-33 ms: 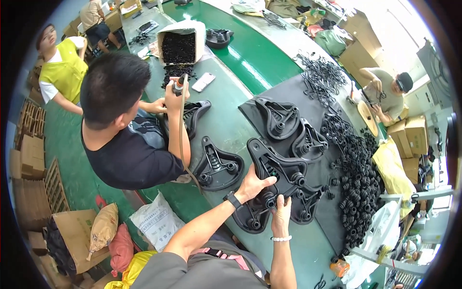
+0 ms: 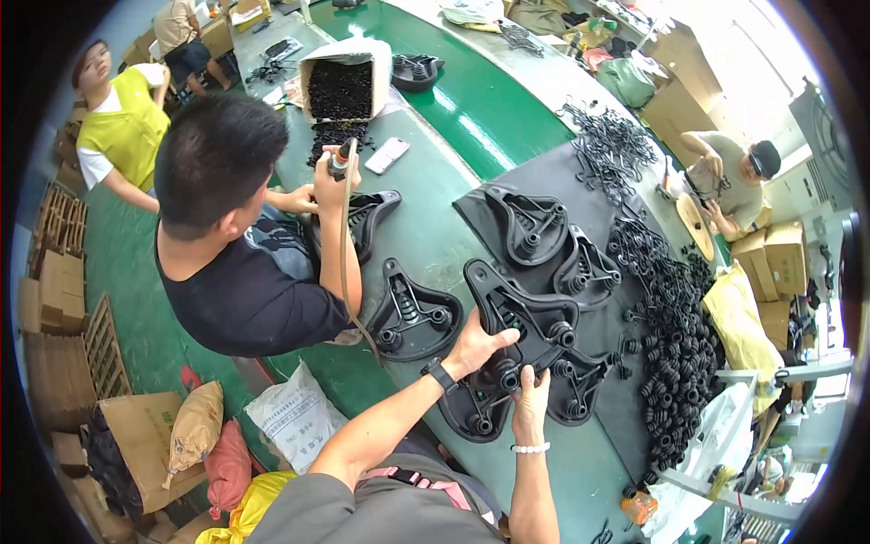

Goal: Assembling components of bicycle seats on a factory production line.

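Saddle (image 2: 526,313), underside showing, over the left edge of the dark mat (image 2: 622,422): we clasp its wider end in our left hand (image 2: 477,348) and right hand (image 2: 530,401), presumably balancing it.

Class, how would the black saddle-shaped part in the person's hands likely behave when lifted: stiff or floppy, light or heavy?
The black saddle-shaped part is probably stiff: its narrow end juts past the left hand without visible sagging. It may feel fairly heavy for its size, since coil springs are fitted to it.
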`<control>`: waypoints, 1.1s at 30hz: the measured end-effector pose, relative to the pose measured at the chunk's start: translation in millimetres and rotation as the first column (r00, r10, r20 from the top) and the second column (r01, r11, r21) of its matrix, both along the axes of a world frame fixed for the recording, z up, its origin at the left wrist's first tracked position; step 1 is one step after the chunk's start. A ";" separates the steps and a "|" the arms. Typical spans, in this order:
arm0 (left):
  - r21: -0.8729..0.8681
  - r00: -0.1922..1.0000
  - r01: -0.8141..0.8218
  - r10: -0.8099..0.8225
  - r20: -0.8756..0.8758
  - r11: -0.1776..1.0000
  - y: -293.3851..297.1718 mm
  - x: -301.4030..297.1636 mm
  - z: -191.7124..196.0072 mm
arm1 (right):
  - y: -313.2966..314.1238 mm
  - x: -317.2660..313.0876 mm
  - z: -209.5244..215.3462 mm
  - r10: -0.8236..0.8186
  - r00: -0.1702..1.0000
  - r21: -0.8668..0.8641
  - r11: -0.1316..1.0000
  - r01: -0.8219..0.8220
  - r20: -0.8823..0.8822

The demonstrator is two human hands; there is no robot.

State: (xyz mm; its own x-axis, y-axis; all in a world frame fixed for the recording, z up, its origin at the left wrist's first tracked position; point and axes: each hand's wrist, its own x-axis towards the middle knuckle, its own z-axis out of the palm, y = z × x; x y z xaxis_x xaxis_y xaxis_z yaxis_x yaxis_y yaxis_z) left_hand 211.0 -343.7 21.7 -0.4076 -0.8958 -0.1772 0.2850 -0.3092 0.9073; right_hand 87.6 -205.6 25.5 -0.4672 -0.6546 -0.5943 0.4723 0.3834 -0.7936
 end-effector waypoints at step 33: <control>0.136 0.688 -0.322 0.133 0.714 0.937 -225.3 40.4 -154.9 | 139.1 28.2 -2.3 0.421 0.738 0.339 0.901 -0.272 -0.528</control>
